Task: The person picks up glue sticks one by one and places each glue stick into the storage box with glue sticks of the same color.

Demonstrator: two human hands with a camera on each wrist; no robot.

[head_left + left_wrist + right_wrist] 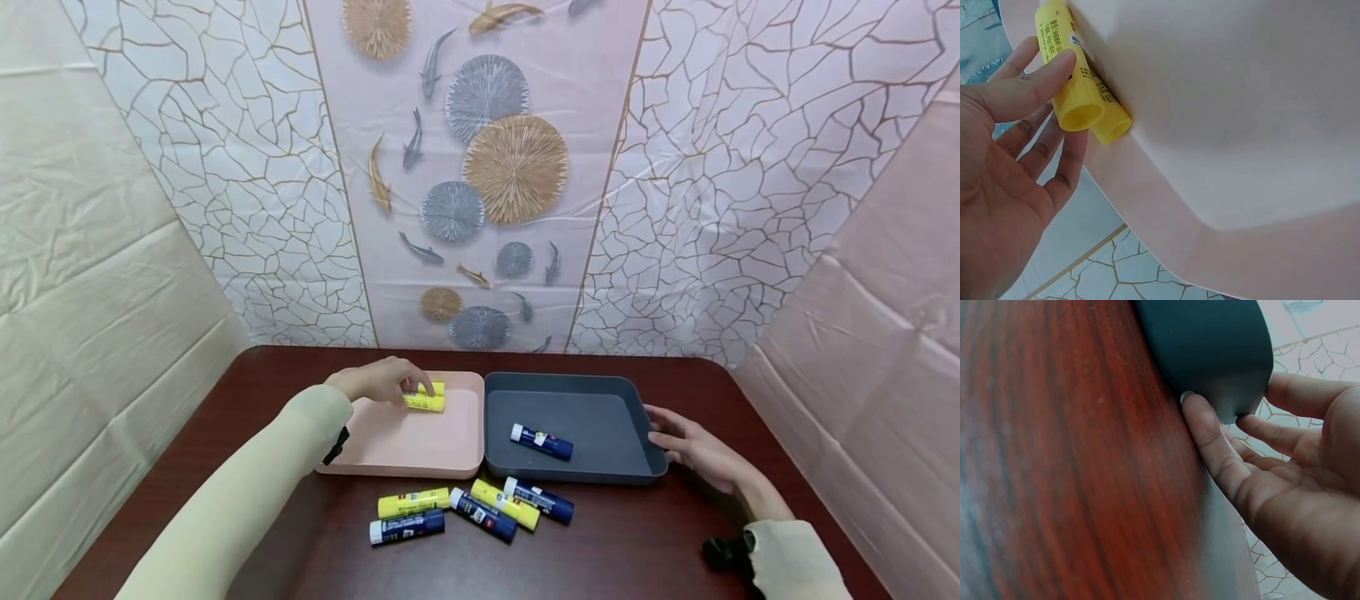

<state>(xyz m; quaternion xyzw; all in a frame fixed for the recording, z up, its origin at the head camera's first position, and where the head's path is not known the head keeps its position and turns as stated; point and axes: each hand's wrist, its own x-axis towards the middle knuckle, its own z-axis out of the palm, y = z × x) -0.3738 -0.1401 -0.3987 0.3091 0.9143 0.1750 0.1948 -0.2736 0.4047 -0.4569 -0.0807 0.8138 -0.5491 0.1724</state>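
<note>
In the pink tray [405, 468] my left hand [378, 381] [1016, 144] pinches a yellow glue stick [424, 403] [1072, 81] between thumb and fingers. A second yellow stick [438, 388] [1112, 119] lies against the tray wall beside it. My right hand [705, 454] [1297, 469] touches the right wall of the dark grey tray [577, 477] [1222, 356], thumb and fingers relaxed around its corner. One blue glue stick with a white cap [542, 442] lies inside that grey tray.
In front of the trays lie yellow sticks [413, 503] [506, 504] and blue sticks [407, 527] [483, 515] [539, 500] on the dark red wooden table [600, 550]. The two trays stand side by side, with a patterned backdrop [480, 250] behind.
</note>
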